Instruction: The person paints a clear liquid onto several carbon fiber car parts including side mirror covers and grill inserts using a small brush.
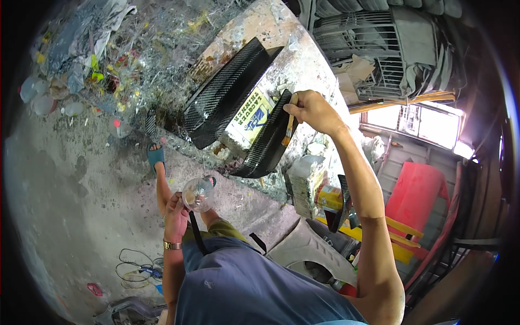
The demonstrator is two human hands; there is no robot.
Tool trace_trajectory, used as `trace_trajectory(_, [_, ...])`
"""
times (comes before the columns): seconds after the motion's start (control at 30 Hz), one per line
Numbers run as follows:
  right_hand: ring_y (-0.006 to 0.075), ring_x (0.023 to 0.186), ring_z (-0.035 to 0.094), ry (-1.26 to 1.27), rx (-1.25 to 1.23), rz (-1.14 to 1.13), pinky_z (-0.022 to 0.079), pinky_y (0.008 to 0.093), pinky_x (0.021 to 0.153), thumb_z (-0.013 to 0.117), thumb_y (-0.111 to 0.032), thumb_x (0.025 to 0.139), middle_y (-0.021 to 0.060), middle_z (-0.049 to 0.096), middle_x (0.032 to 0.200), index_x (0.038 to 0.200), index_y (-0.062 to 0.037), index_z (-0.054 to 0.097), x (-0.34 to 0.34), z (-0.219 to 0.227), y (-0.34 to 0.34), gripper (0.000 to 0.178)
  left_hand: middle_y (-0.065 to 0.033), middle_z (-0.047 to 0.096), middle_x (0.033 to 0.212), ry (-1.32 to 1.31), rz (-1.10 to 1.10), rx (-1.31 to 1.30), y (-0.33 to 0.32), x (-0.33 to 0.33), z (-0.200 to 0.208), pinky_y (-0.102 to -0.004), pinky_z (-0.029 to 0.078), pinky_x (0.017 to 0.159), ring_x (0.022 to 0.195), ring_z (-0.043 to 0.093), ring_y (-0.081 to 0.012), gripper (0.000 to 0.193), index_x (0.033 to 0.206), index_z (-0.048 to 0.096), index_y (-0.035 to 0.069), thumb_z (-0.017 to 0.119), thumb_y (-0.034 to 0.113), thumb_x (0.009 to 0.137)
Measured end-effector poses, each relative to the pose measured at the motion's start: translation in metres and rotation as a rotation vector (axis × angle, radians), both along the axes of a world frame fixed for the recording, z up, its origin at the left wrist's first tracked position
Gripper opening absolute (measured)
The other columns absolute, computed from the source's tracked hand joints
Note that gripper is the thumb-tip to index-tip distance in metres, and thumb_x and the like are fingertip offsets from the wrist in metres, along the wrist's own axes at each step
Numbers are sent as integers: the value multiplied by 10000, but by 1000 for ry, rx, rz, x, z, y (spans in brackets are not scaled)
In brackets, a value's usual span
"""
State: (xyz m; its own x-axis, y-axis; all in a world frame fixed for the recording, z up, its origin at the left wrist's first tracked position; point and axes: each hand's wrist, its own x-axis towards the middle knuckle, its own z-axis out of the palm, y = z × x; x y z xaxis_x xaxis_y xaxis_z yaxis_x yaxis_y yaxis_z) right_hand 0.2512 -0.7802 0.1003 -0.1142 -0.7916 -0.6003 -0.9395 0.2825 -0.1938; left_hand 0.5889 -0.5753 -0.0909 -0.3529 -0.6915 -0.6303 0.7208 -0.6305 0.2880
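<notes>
My right hand is closed around the handle of a paintbrush. Its bristles point down and touch or hover close to a glossy black woven carbon-fibre part; I cannot tell which. In my left hand, low near my waist, is a clear plastic cup with a little amber-looking matter inside. A larger carbon-fibre part lies to the left of the first one. Between the two stands a rectangular yellow-and-white tin, and the nearer part leans along it.
The parts rest on a stained, pale work surface. At its near right are a crusted white container and a yellow can. A grey fender-like panel lies by my right side. Fibre scraps litter the far left; a cable lies on the floor.
</notes>
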Motion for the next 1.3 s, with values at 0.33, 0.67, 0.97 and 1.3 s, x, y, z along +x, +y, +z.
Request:
trace_trajectory(0.33, [206, 561, 607, -37, 33, -76, 473, 336, 568, 635, -192, 829, 141, 612, 606, 779, 49, 629, -26, -4, -20, 246, -91, 570, 1215, 34, -55, 12, 12, 15, -34, -319, 463, 945, 1101, 560, -178, 359, 1261, 483, -5, 534, 82, 917])
trace_trajectory(0.67, [192, 568, 608, -17, 21, -78, 474, 328, 584, 642, -207, 826, 122, 617, 600, 761, 44, 630, -60, -7, -38, 260, -72, 570, 1136, -51, -65, 73, 4, 14, -34, -344, 438, 934, 1074, 544, -173, 174, 1092, 522, 36, 528, 101, 931])
trace_trajectory(0.97, [116, 520, 532, -15, -33, -145, 425, 280, 506, 651, -167, 838, 72, 576, 577, 741, 39, 599, -85, -10, -55, 233, -89, 517, 1280, -17, -89, 34, 0, 17, -42, -358, 426, 965, 1155, 513, -197, 405, 1285, 450, 1, 550, 120, 911])
trace_trajectory(1.3, [190, 571, 619, 82, -39, -111, 473, 320, 571, 650, -207, 803, 113, 629, 601, 736, 36, 634, -107, -13, -79, 252, -78, 519, 1278, 19, -87, 30, -5, 23, -42, -403, 406, 970, 1155, 511, -213, 400, 1271, 471, 46, 574, 150, 899])
